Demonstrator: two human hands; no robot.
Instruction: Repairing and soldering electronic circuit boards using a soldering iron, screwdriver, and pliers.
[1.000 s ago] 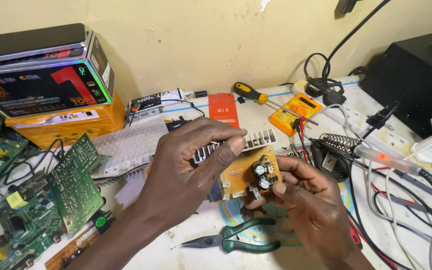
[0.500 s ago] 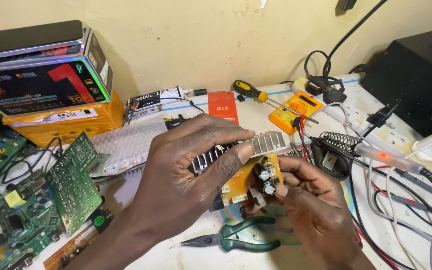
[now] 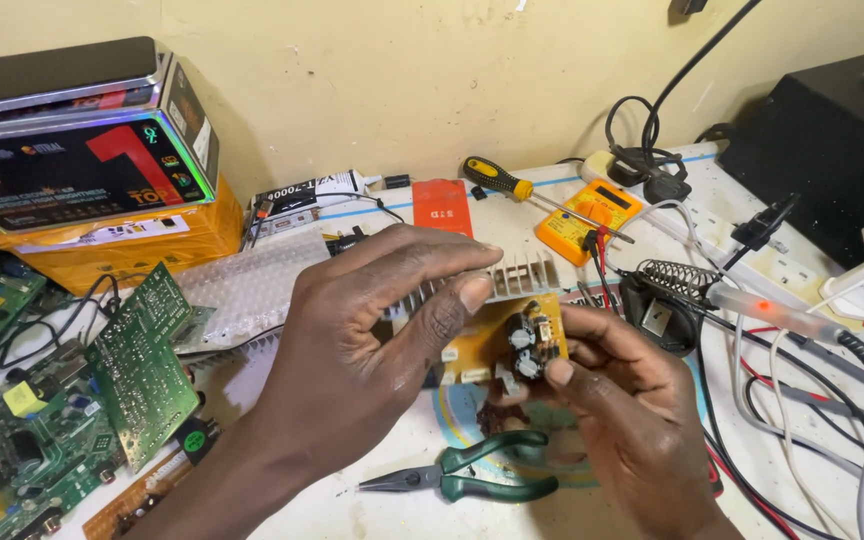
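Green boards (image 3: pixel 137 375) lie at the counter's (image 3: pixel 372 510) left. The left hand (image 3: pixel 372 340) pinches the finned heatsink (image 3: pixel 522 275) edge of the small orange board (image 3: pixel 497 345), held above the counter; the right hand (image 3: pixel 612 400) grips its other end, thumb by the black capacitors (image 3: pixel 524 345). Best to hold by the edges, clear of the parts. Green pliers (image 3: pixel 472 478) lie below.

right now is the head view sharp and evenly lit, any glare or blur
Head view: soft even light, both hands, left hand and right hand, sharp around the small circuit board; mild glare on the glossy box; faint shadow under the green pliers; no motion blur.
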